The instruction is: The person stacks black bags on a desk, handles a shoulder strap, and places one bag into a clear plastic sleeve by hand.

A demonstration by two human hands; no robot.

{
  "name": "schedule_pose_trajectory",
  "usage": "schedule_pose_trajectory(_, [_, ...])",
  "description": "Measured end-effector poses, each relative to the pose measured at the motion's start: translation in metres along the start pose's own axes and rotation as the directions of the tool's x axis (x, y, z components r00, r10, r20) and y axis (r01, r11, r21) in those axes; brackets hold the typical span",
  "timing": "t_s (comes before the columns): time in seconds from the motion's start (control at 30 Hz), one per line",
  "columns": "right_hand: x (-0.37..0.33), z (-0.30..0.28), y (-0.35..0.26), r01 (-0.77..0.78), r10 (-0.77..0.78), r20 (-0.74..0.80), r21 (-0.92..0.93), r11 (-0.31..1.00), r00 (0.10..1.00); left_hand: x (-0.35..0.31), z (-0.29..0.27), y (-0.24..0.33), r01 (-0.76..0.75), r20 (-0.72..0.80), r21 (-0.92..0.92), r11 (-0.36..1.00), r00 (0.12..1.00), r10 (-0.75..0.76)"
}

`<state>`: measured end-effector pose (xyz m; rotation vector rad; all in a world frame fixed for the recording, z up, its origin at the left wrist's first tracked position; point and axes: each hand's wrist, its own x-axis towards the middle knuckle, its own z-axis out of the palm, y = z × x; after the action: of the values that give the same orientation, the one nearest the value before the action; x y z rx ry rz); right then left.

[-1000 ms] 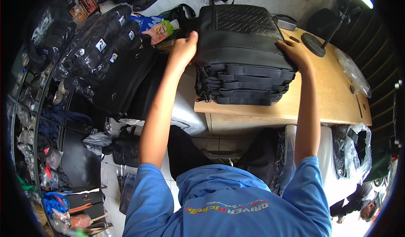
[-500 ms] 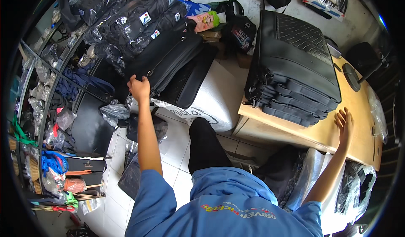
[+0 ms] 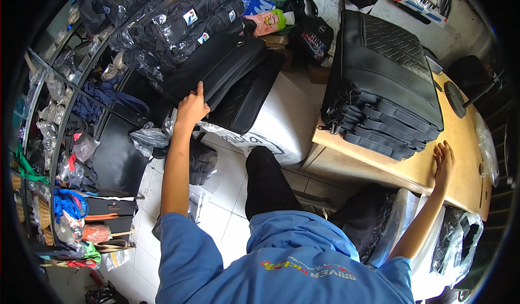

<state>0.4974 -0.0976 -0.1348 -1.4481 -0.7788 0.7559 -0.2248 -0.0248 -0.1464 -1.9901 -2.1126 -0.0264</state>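
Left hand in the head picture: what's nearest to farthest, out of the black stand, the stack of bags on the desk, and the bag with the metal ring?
From the left hand:
1. Bag with the metal ring, right by the hand.
2. Stack of bags, to the right on the desk.
3. Black stand, farther right, past the stack.

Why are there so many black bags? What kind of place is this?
Probably a small bag shop or workroom; I can't tell which. A stack of black bags sits on a wooden desk, and black bundles in clear plastic are piled at the upper left.
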Motion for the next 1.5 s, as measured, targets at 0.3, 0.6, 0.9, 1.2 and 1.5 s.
schedule_pose_trajectory(0.3, [-0.004,0.003,-0.004,-0.014,0.014,0.010,0.066,0.998,1.000,0.025,-0.024,-0.023,0.074,-0.262,0.160,0.984,0.965,-0.030])
schedule_pose_trajectory(0.6, [0.005,-0.004,0.005,0.005,-0.010,0.053,0.101,0.995,0.999,0.030,-0.133,-0.110,0.171,-0.546,-0.188,0.967,0.800,-0.248])
schedule_pose_trajectory(0.9, [-0.005,0.019,-0.043,0.405,-0.443,-0.201,-0.204,0.891,0.874,-0.028,-0.211,-0.109,-0.106,-0.454,-0.787,0.608,0.766,-0.454])
schedule_pose_trajectory(1.2, [-0.106,0.220,-0.207,0.663,-0.707,0.253,0.246,0.707,0.661,-0.021,-0.282,-0.042,-0.451,-0.443,-0.891,0.058,0.831,-0.336])
schedule_pose_trajectory(1.5, [-0.110,0.179,-0.251,0.418,-0.582,0.331,0.450,0.789,0.743,0.005,-0.284,0.155,-0.296,-0.355,-0.866,-0.403,0.931,0.080])
